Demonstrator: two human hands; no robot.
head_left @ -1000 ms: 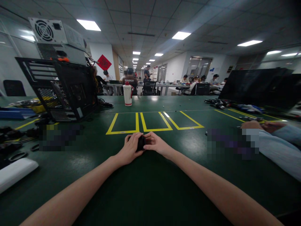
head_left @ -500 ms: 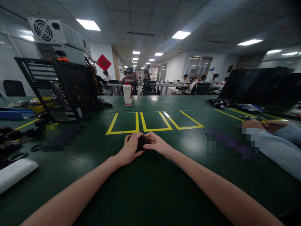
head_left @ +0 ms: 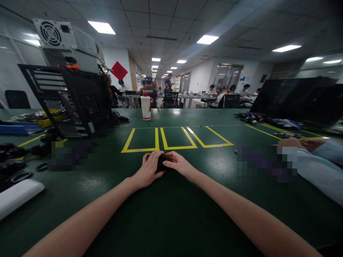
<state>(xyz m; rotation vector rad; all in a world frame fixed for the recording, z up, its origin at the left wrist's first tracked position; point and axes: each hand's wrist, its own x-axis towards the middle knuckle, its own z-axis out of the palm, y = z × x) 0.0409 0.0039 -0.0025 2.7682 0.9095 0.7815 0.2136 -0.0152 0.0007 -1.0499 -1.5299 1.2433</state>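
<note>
Between my two hands is a small black object [head_left: 161, 162], mostly covered by fingers, so its kind does not show. My left hand [head_left: 150, 167] wraps around its left side with the fingers over the top. From the right, my right hand [head_left: 177, 163] grips it with thumb and fingertips. Both hands are low over the green table [head_left: 166, 207], just in front of the left and middle yellow tape outlines [head_left: 140, 150].
At left stands an open black computer case [head_left: 80, 103] with power supplies [head_left: 57, 39] stacked on it. A white cup [head_left: 146, 109] stands beyond the tape. A white object [head_left: 20, 196] lies near left. Another person's sleeve [head_left: 313, 167] rests at right; monitors [head_left: 292, 96] stand behind.
The view has shifted very slightly. My right thumb has moved a little on the black object; both hands stay in the same place.
</note>
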